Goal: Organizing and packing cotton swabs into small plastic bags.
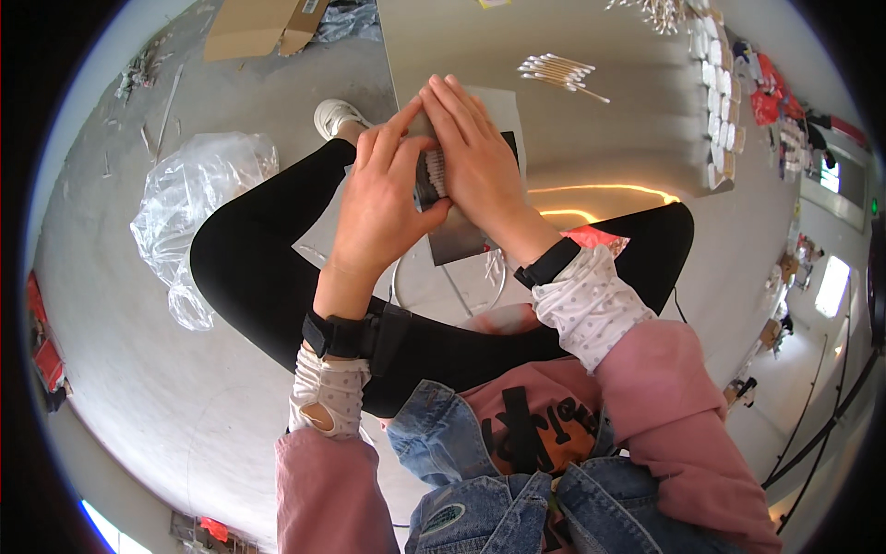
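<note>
My left hand and my right hand come together over a small dark plate. Between them a bundle of cotton swabs shows as a tight row of pale rounded ends; most of it is covered by my palms. My right fingers lie straight and close together along its far side. The left fingers curve over it, with the thumb at the near end. More loose cotton swabs lie in a small pile on the shiny tabletop, beyond my right hand.
White packs line the tabletop's right edge, with another heap of swabs at the far end. A clear plastic bag rests on the floor at left. An open cardboard box stands farther back. My crossed legs surround the work spot.
</note>
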A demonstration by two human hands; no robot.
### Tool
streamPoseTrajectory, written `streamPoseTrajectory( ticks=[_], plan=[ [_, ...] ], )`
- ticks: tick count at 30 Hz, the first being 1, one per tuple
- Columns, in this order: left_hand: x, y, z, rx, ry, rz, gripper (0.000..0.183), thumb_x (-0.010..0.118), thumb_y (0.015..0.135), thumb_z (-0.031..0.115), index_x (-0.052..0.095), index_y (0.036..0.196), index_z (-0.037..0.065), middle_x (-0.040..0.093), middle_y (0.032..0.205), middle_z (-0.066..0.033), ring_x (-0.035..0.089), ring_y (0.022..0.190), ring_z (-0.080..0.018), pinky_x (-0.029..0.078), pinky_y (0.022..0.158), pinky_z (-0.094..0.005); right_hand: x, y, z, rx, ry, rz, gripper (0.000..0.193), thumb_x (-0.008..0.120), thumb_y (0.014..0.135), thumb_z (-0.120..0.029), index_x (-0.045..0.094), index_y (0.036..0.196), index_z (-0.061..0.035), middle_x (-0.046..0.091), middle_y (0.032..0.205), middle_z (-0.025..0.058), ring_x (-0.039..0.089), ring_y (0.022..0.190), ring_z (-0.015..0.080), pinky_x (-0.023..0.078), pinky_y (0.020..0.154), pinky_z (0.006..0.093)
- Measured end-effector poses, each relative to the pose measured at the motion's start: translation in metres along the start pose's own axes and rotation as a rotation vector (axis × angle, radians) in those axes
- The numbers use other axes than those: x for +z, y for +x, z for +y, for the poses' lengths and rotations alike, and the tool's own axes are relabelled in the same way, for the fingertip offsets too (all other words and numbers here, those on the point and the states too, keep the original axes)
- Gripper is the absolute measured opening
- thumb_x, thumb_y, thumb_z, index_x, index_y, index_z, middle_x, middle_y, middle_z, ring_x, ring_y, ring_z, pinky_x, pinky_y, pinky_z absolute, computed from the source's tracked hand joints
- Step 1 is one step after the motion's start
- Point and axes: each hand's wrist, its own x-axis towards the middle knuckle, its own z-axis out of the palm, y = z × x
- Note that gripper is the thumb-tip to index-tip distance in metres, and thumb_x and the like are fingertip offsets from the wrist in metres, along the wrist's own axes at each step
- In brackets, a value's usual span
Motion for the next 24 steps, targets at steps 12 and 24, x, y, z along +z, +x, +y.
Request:
streamPoseTrajectory(
  ticks=[12,24],
  plan=[
    [0.001,-0.001,-0.002,-0.045,-0.052,0.026,0.056,0.081,0.058,0.005,0.065,0.111,0.005,0.049,0.149,-0.0112,0.054,0.116,-0.0365,0.05,0.098,-0.0429,0.001,0.002,-0.006,0.018,0.065,0.036,0.055,0.054,0.093,-0.008,0.044,0.146,-0.0028,0.044,0.153,0.0148,0.039,0.144,0.0313,0.035,0.118,0.0452],
    [0.005,-0.003,-0.004,-0.069,-0.116,0.044,0.058,0.083,0.057,0.006,0.067,0.113,0.007,0.051,0.148,-0.0087,0.055,0.114,-0.0346,0.051,0.096,-0.0424,0.004,0.002,-0.015,0.067,0.315,0.094,0.062,0.051,0.086,0.009,0.042,0.147,-0.0008,0.046,0.15,0.0186,0.041,0.142,0.0365,0.037,0.116,0.0472]
  ],
)
